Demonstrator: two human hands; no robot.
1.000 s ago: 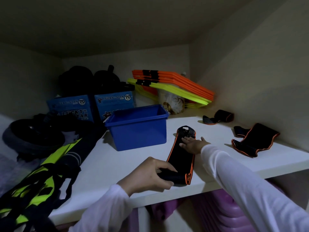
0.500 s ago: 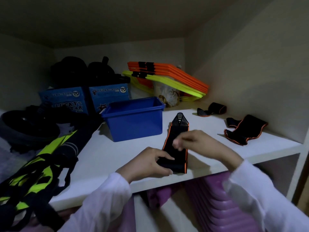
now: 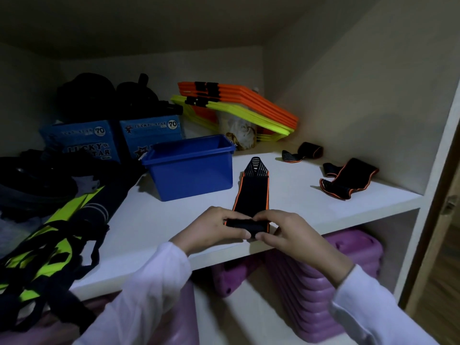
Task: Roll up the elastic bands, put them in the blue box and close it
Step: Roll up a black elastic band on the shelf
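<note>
A black elastic band with orange edges (image 3: 252, 192) lies lengthwise on the white shelf (image 3: 154, 220), its near end rolled into a short tube at the shelf's front edge. My left hand (image 3: 211, 229) and my right hand (image 3: 288, 235) both grip that rolled end from either side. The open blue box (image 3: 191, 170) stands just behind and to the left, with no lid in sight. Two more bands lie at the right: a loose one (image 3: 348, 180) and a partly rolled one (image 3: 305, 153) behind it.
Orange and yellow flat hurdles (image 3: 239, 103) lean in the back corner over a pale bag (image 3: 240, 131). Two blue cartons (image 3: 149, 133) and dark gear stand at the back left. Yellow-and-black straps (image 3: 49, 245) cover the shelf's left. Purple steps (image 3: 323, 282) sit below.
My right hand came off the middle of the band and joined my left at the near end. The rolled part now sits between both hands.
</note>
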